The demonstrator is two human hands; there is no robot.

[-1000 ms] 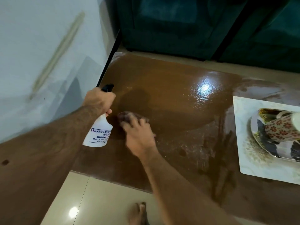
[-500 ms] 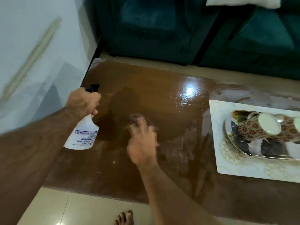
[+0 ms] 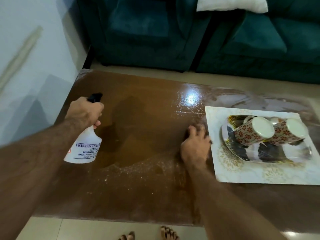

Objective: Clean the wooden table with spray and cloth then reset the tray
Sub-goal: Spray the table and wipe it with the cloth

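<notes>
My left hand (image 3: 84, 113) grips the neck of a white spray bottle (image 3: 83, 146) with a black nozzle, held above the left part of the wooden table (image 3: 138, 187). My right hand (image 3: 195, 148) presses a dark cloth (image 3: 187, 135) onto the table right beside the left edge of the white patterned tray (image 3: 242, 172). The cloth is almost wholly hidden under my blurred fingers. On the tray lies a patterned plate (image 3: 259, 153) with two floral mugs (image 3: 252, 132) resting on it. The near table surface shows whitish spray droplets.
A dark green sofa (image 3: 173, 32) with a white pillow (image 3: 232, 4) stands beyond the table's far edge. A pale wall (image 3: 26, 49) runs along the left. My bare feet (image 3: 168, 233) stand on the tiled floor at the near edge.
My right hand has swept the cloth from beside the bottle rightward across the table to the tray's left edge. My left hand keeps holding the bottle in place.
</notes>
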